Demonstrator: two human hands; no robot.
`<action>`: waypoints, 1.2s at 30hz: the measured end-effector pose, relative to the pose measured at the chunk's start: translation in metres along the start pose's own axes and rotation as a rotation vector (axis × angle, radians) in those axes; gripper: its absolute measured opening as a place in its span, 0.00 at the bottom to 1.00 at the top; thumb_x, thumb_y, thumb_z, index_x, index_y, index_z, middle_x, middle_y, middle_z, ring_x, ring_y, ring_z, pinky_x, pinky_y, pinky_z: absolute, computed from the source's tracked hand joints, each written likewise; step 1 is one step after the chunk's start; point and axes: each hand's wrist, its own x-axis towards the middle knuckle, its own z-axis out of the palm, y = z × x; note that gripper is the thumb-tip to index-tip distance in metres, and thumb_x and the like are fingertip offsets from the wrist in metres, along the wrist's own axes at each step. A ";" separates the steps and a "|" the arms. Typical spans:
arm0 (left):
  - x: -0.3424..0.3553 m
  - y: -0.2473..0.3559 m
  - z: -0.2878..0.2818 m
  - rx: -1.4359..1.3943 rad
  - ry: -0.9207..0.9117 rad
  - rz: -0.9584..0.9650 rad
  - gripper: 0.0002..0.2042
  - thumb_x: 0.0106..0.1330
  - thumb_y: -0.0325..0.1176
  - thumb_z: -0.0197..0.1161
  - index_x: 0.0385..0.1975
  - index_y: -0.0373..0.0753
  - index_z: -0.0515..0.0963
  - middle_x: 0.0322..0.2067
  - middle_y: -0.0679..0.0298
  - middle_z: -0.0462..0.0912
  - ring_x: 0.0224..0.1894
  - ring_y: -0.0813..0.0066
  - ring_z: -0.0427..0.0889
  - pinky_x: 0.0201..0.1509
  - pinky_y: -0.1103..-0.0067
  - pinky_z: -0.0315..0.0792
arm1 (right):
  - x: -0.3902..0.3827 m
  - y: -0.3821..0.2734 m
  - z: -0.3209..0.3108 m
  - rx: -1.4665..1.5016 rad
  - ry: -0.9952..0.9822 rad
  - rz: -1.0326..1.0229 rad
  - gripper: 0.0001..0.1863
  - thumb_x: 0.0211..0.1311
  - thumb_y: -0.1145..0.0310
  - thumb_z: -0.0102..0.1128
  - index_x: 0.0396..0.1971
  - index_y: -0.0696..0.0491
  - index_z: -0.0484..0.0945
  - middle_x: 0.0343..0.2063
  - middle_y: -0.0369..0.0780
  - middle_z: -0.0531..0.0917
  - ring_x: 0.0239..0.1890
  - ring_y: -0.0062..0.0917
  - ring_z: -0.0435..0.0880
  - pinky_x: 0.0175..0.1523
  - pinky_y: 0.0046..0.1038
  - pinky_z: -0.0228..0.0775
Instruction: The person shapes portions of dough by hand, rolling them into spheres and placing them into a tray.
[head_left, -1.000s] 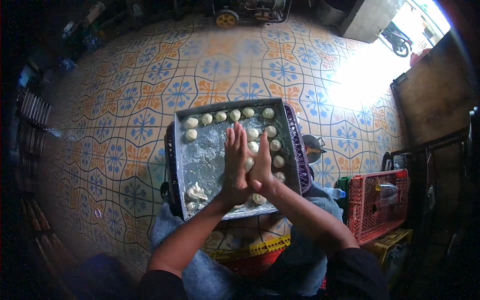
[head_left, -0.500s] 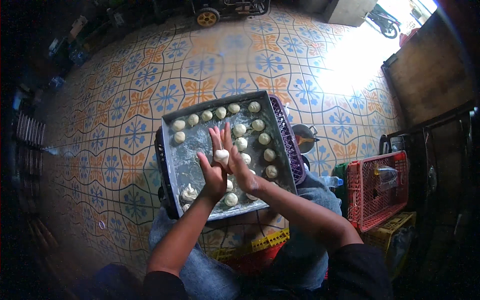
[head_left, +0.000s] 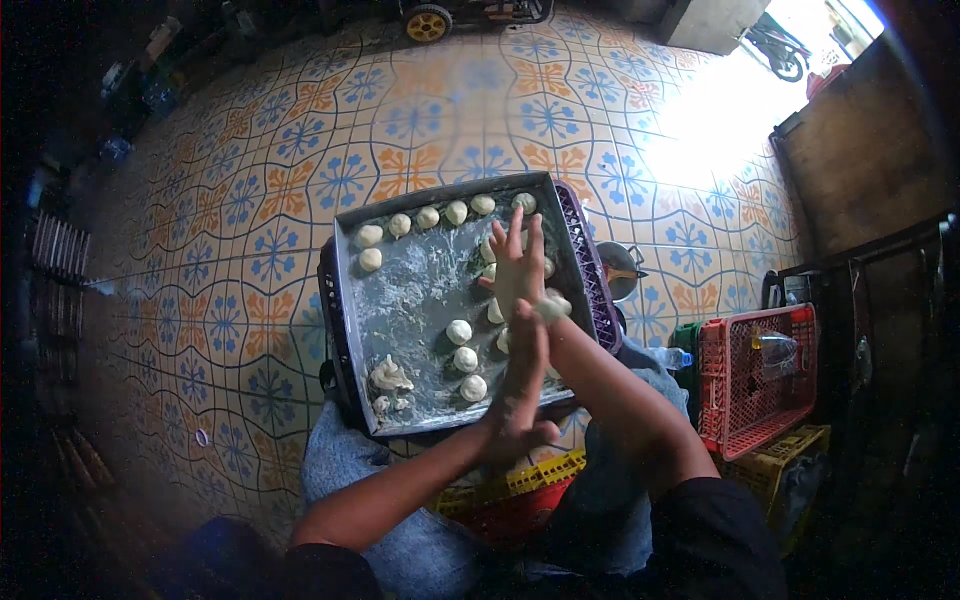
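A square metal tray (head_left: 410, 290), dusted white, sits over my denim-clad legs (head_left: 350, 460). Several pale dough balls (head_left: 459, 331) line its edges and middle, and an irregular dough lump (head_left: 390, 374) lies at the front left. My right hand (head_left: 515, 265) is raised over the tray's right half, fingers stretched out and spread, hiding some balls. My left hand (head_left: 520, 385) is edge-on below it, fingers straight, their tips against my right hand's heel. Whether dough is between the hands is hidden.
A purple crate (head_left: 590, 290) is under the tray. At the right are a metal pot (head_left: 622, 285), a plastic bottle (head_left: 670, 357), a red crate (head_left: 715, 385) and yellow crates (head_left: 790, 450). A wheeled machine (head_left: 425, 25) stands at the back on patterned tiles (head_left: 250, 250).
My right hand has slid forward and upward, while my left has moved back and rightward. The dough ball between my palms half a second ago is out of sight.
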 end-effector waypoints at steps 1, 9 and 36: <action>0.007 0.015 0.004 0.066 -0.009 0.009 0.64 0.58 0.83 0.41 0.75 0.29 0.27 0.75 0.38 0.22 0.78 0.42 0.20 0.78 0.52 0.24 | -0.002 0.000 -0.007 -0.020 0.018 -0.035 0.51 0.57 0.16 0.26 0.78 0.24 0.36 0.79 0.38 0.44 0.80 0.39 0.37 0.68 0.74 0.26; 0.031 0.030 -0.009 0.359 0.187 -0.122 0.56 0.64 0.74 0.47 0.77 0.35 0.35 0.77 0.42 0.31 0.78 0.37 0.29 0.76 0.44 0.32 | 0.004 -0.014 0.025 -0.039 0.220 -0.021 0.44 0.63 0.21 0.27 0.77 0.22 0.44 0.76 0.36 0.56 0.75 0.37 0.54 0.67 0.66 0.44; 0.063 -0.059 -0.150 -0.759 0.844 -0.473 0.48 0.66 0.77 0.25 0.75 0.46 0.56 0.77 0.49 0.47 0.80 0.56 0.38 0.76 0.47 0.26 | -0.142 -0.011 0.081 -0.769 -0.700 -0.547 0.51 0.68 0.31 0.41 0.77 0.55 0.44 0.77 0.49 0.49 0.80 0.44 0.38 0.77 0.53 0.32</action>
